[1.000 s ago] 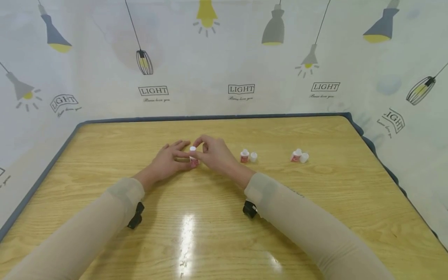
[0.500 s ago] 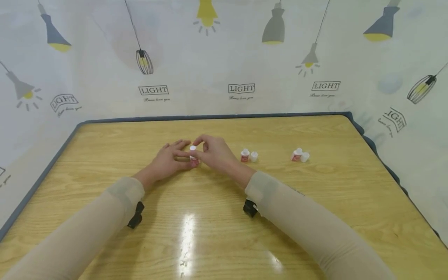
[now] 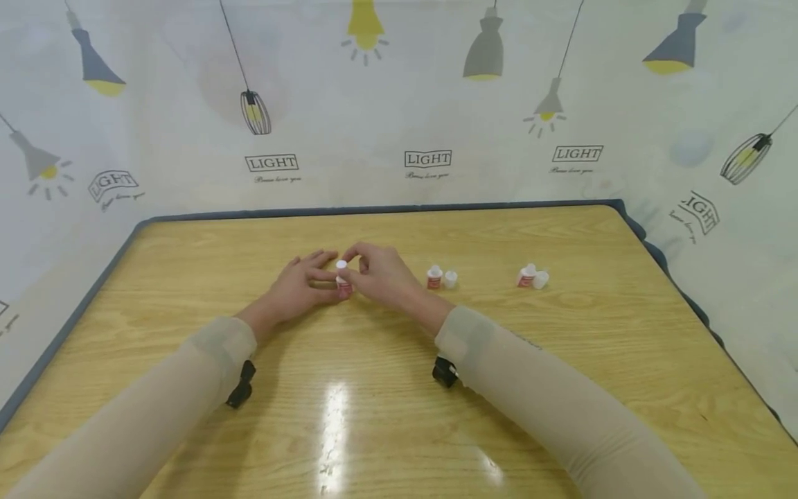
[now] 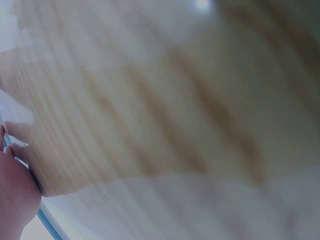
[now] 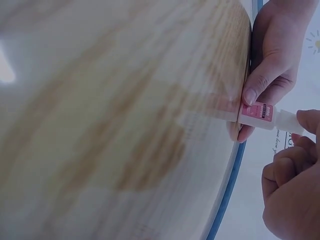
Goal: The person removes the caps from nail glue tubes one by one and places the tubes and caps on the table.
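Note:
A small white bottle [image 3: 343,286] with a pink label stands upright on the wooden table. My left hand [image 3: 296,287] holds its lower part, and the right wrist view shows the left thumb [image 5: 253,92] against the label. At its top is a white cap [image 3: 341,264], which my right hand [image 3: 385,276] pinches between thumb and index finger. The right wrist view shows the bottle [image 5: 258,115] sideways, with the cap [image 5: 287,121] on or at its neck. Only part of the left hand [image 4: 17,187] shows in the left wrist view; the bottle is out of sight there.
Right of my hands stands a second bottle [image 3: 434,278] with a loose white cap [image 3: 450,279] beside it. Farther right is a third bottle [image 3: 526,276], its cap [image 3: 540,280] close against it. A dark edge strip [image 3: 374,210] borders the table [image 3: 374,416] before a printed wall.

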{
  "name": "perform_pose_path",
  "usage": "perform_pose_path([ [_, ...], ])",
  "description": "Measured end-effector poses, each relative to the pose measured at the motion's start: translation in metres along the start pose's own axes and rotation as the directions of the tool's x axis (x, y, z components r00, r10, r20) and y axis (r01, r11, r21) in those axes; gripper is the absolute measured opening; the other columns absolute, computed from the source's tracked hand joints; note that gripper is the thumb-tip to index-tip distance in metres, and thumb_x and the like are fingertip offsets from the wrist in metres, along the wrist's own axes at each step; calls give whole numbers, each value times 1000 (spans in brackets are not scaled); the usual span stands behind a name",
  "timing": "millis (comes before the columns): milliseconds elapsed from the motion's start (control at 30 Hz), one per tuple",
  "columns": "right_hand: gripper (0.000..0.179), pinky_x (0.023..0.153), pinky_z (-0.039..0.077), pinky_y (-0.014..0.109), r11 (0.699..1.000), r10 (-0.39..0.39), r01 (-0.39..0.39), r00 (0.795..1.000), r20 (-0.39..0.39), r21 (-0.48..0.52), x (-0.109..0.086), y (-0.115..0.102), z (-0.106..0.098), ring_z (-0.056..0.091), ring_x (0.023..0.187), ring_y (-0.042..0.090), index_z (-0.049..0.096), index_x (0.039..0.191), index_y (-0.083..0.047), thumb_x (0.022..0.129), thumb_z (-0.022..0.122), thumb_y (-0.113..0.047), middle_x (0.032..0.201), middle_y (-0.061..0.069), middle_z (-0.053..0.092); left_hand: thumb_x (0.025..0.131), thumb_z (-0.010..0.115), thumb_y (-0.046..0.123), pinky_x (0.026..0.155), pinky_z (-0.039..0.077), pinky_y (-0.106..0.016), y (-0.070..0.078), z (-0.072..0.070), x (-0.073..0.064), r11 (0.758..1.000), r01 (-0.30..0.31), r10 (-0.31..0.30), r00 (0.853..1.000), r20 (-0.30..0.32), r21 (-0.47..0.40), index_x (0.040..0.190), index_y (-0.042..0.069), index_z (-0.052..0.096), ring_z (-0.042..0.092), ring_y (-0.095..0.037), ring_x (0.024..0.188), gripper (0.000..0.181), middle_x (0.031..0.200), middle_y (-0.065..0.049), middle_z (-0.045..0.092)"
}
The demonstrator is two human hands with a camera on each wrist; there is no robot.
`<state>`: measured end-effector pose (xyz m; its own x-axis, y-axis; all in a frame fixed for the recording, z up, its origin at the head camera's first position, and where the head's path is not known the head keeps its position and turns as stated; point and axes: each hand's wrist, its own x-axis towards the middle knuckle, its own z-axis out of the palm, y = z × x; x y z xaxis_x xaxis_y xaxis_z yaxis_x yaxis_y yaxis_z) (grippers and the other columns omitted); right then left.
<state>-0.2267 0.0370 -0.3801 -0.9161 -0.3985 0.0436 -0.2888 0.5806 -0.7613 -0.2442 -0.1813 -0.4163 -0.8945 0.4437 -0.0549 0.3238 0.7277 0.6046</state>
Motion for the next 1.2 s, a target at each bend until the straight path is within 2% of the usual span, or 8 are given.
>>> perform_pose_path([
  [167,32,48,32,22,1000,23,-23,1000,-4,-5,1,-1,1,40,51,10,68,127,-12,105,69,-35,67,-1,51,96,79,42,134,-1,-68,-1,0,-1,1000,-2,2,1000,0,11,140,18,70,15,-41,167,51,175,-15,33],
  [467,31,50,33,22,1000,-29,29,999,24,5,1,1,2,39,52,10,68,132,-13,106,68,-29,66,-1,49,97,78,40,134,-2,-68,-1,0,-1,1000,-1,1,1000,2,12,140,19,70,15,-41,167,48,175,-14,33],
  [800,33,49,32,22,999,-7,8,1000,6,-49,1,-1,1,39,52,9,69,128,-11,106,69,-35,67,-1,51,97,79,41,134,-1,-67,0,0,-2,1000,2,-2,1000,-4,3,137,18,72,15,-41,167,47,175,-15,33],
  [933,30,48,31,22,999,-38,37,999,-26,-22,-1,0,1,39,51,9,69,126,-10,106,68,-32,65,-1,50,96,79,41,133,-1,-69,0,0,-2,1000,-1,1,1000,-3,1,136,18,73,16,-42,167,46,174,-14,35],
  [1200,26,46,27,21,995,-97,95,984,-149,-16,-3,-2,0,35,47,8,70,120,-7,106,69,-29,61,-4,43,96,79,43,133,-1,-69,-2,0,0,1000,8,-8,1000,8,-7,137,16,73,15,-41,167,50,175,-14,33],
])
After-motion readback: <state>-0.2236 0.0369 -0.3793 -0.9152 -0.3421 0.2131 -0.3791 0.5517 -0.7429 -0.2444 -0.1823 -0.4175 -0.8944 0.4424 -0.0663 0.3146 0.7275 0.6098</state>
